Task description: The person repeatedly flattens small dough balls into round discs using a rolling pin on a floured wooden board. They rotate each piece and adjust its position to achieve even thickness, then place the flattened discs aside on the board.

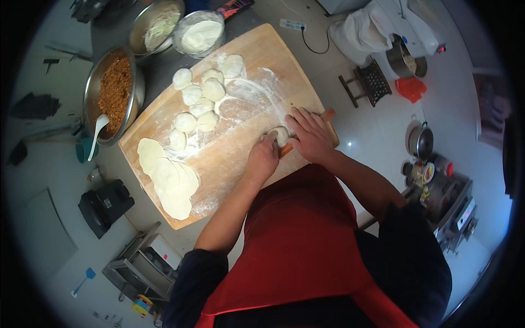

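At the near right of a floured wooden board (229, 164), my left hand (262, 158) pinches the edge of a small dough round (280, 135). My right hand (311, 137) lies over a wooden rolling pin (286, 149), hiding its middle; one end sticks out past the fingers. The pin lies against the dough round's near right side. Farther up the board are several thick, floured dough pieces (213, 89). Thin rolled dough wrappers (174, 176) overlap in a pile at the board's left corner.
Left of the board stands a metal bowl (139, 88) of reddish-brown filling (115, 90) with a white spoon (97, 135). Behind are a bowl of flour (201, 36) and a bowl of pale shreds (162, 30). A small stool (371, 84) stands on the floor at right.
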`<move>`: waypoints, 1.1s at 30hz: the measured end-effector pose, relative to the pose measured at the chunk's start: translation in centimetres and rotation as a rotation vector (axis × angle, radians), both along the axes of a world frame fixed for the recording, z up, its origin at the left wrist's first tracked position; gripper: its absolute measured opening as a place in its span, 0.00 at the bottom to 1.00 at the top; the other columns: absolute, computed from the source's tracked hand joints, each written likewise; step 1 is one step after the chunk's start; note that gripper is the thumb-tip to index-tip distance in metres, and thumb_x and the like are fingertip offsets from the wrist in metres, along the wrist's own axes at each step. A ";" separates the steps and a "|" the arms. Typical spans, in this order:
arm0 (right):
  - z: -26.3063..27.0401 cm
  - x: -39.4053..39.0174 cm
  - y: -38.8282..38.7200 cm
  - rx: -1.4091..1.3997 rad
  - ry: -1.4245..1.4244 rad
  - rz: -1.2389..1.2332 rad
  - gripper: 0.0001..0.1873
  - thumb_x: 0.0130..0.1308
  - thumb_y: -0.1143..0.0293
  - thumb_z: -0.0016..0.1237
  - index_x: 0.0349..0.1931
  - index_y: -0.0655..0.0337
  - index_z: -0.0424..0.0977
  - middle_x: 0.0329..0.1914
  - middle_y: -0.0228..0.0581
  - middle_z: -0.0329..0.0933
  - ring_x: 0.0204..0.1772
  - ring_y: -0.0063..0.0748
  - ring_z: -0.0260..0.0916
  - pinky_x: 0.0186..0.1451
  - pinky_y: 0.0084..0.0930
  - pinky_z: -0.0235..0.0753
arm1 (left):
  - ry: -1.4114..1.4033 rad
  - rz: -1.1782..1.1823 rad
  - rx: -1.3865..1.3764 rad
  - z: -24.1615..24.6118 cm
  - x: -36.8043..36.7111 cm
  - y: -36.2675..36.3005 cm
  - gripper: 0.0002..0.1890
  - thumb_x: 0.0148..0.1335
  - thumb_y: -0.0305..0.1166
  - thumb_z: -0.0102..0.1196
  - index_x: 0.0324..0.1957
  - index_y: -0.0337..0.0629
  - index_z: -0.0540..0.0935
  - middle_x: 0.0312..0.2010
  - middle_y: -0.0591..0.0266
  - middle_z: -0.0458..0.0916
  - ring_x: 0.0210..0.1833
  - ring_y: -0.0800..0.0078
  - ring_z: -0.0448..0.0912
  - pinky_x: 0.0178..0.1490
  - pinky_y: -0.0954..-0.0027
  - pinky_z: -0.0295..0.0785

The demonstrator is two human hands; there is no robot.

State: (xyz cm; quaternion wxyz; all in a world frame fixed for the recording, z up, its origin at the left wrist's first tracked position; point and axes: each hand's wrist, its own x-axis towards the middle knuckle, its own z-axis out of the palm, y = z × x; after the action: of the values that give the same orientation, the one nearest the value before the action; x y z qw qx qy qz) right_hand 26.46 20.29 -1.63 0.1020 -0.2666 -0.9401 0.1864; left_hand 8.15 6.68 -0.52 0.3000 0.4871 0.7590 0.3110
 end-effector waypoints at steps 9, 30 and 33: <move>-1.6 -11.5 3.1 0.195 -0.089 -0.304 0.37 0.77 0.47 0.59 0.79 0.56 0.71 0.90 0.49 0.62 0.90 0.54 0.58 0.84 0.58 0.63 | 0.000 0.099 -0.177 1.0 -4.6 3.8 0.11 0.72 0.33 0.67 0.52 0.43 0.90 0.45 0.40 0.91 0.48 0.36 0.88 0.55 0.43 0.84; -2.5 -14.6 3.6 0.022 0.106 -0.262 0.35 0.81 0.49 0.55 0.81 0.58 0.69 0.88 0.52 0.65 0.90 0.54 0.58 0.86 0.60 0.60 | -0.179 0.216 -0.032 -0.4 -5.9 2.4 0.16 0.67 0.30 0.76 0.51 0.36 0.86 0.33 0.54 0.86 0.34 0.65 0.80 0.44 0.61 0.79; -2.1 -10.5 1.5 0.004 0.129 -0.155 0.36 0.78 0.50 0.58 0.79 0.59 0.71 0.86 0.52 0.68 0.88 0.55 0.62 0.85 0.61 0.61 | -0.044 0.094 0.048 -3.8 -7.4 0.1 0.21 0.68 0.29 0.75 0.60 0.37 0.85 0.35 0.54 0.86 0.35 0.66 0.82 0.45 0.62 0.80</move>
State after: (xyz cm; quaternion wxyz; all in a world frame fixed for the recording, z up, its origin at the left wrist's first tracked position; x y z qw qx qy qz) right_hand 15.93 21.80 -3.77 0.1772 -0.3259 -0.9084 0.1928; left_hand 0.73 6.76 -4.35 0.2899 0.4512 0.7664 0.3535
